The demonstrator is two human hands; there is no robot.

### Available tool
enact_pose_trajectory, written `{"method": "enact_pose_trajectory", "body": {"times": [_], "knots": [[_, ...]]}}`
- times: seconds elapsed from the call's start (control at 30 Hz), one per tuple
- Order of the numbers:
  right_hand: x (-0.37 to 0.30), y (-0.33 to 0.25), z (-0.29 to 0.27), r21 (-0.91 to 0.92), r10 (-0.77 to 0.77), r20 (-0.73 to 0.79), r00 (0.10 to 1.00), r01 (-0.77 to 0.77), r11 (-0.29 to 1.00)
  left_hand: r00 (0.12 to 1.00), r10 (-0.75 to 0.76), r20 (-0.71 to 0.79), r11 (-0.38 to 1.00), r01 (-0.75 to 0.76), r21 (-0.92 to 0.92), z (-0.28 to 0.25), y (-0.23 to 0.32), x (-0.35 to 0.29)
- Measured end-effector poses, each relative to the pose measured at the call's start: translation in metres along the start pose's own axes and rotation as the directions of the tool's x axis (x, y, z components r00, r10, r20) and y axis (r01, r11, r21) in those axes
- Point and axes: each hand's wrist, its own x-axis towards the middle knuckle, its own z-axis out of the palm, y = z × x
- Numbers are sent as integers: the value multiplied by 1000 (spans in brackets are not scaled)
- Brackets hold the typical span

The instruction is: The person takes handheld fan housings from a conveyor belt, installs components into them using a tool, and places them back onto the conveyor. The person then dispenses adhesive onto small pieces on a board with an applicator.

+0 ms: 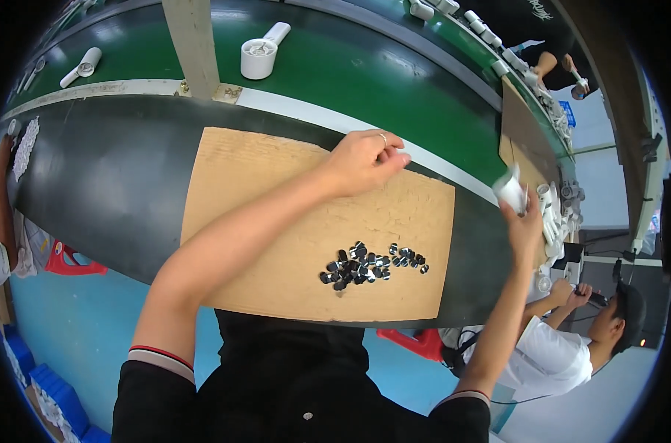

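Observation:
My left hand [371,161] is over the far edge of a brown cardboard sheet [261,184], its fingers curled in toward the thumb. Whether anything small sits between those fingertips is hidden. Out to the right, my right hand [524,218] grips a white plastic part [510,190], slightly blurred, beside a heap of similar white parts [549,214]. On the cardboard's near right portion lies a loose pile of small shiny black pieces [357,266].
Beyond a pale rail runs a green conveyor belt [335,74] carrying a white handled cup-shaped part [258,59] and another white part [90,63]. A post [191,44] rises at the rail. Co-workers sit at right [564,347] and left. Red stools [416,343] stand below the table.

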Motion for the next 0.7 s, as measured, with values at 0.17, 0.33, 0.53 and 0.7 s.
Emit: {"method": "enact_pose_trajectory", "body": {"times": [0.17,0.33,0.53,0.7], "knots": [[-79,-147,61,489,-80,158,984,-7,872,942,-330,55,654,271,-706,28,19,-10],[-123,-142,54,238,-225,321,920,152,959,849,-481,219,272,382,-883,-2,6,7],[-132,-145,54,206,-305,478,824,232,951,825,-529,200,145,320,-936,-16,-10,16],[-137,-146,49,138,-393,457,798,373,918,901,-393,184,210,282,-936,-14,-6,22]]}}
